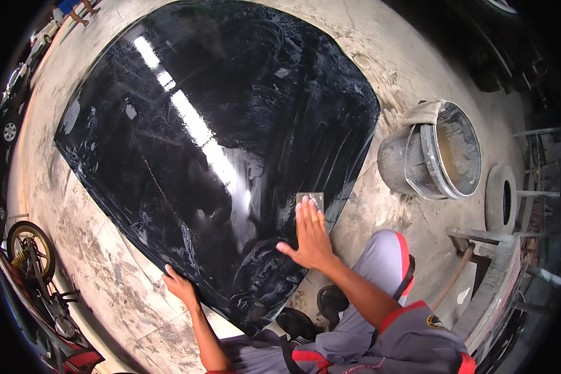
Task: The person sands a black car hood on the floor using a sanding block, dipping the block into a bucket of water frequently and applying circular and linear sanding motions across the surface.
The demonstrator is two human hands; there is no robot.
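A large black car hood (187, 156) with whitish smears and wet-looking streaks lies in front of me. My right hand (311, 240) is spread on its near right part, fingers stretched out flat and thumb apart. Beneath those fingertips is a small greyish square sheet or pad (318, 198), perhaps sandpaper; the hand mostly covers its lower side. At the hood's near left edge, my left hand (181, 289) is closed on the rim, some of its fingers hidden from view.
To the right stands a grey bucket (396, 159) of cloudy liquid, a cloth (425, 113) over its rim. Beyond are a tire (500, 199) and a metal-framed stand (495, 293). A motorcycle (34, 262) is at the left; another person's legs (76, 15) show far off.
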